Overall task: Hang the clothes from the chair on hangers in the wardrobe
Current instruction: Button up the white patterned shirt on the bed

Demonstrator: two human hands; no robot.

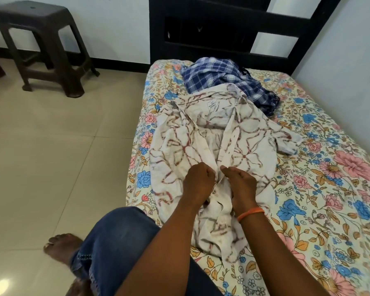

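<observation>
Hands (219,180) apparently pinch shirt (201,135) placket.

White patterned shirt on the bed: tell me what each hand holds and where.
Both hands pinch the white patterned shirt at its front opening: left hand one edge, right hand the other.

The shirt (212,150) is matt, creased cloth. The floor (51,146) is glossy tile. The stool (43,45) looks like dark moulded plastic.

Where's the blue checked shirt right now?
Head view: the blue checked shirt lies crumpled at the far end of the bed, just beyond the white patterned shirt, near the dark headboard.
</observation>
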